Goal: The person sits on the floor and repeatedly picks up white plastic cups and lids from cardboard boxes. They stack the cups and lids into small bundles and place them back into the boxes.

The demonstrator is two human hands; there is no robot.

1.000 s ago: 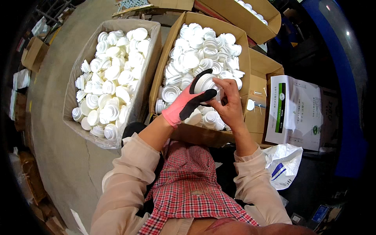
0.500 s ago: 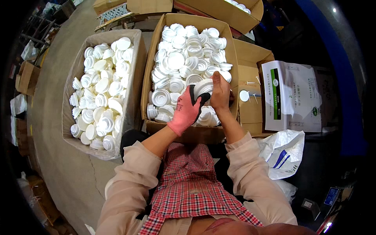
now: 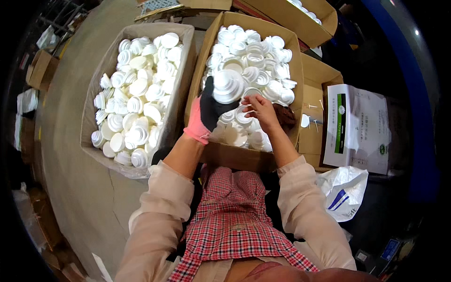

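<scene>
A white stepped round plastic cap [image 3: 228, 86] is gripped in my left hand [image 3: 206, 113], which wears a pink glove with black palm and fingers. The hand is over the middle cardboard box [image 3: 235, 155], filled with many similar white plastic caps [image 3: 253, 58]. My bare right hand [image 3: 262, 112] hovers just right of the held cap, its fingers loosely bent and apart, nothing seen in them. A dark brown item [image 3: 284, 115], its kind unclear, lies in the box beside my right wrist.
A plastic-lined box [image 3: 87, 127] of white caps stands on the left. Right of the middle box are an open carton [image 3: 312, 148] with thin white pieces, a printed white sheet [image 3: 361, 127] and a crumpled white bag [image 3: 350, 188]. Another carton [image 3: 324, 30] sits behind.
My left hand has turned and moved left with the cap, showing its stepped face. My right hand has come off the cap and lowered, its fingers loosening. The whole view has shifted slightly.
</scene>
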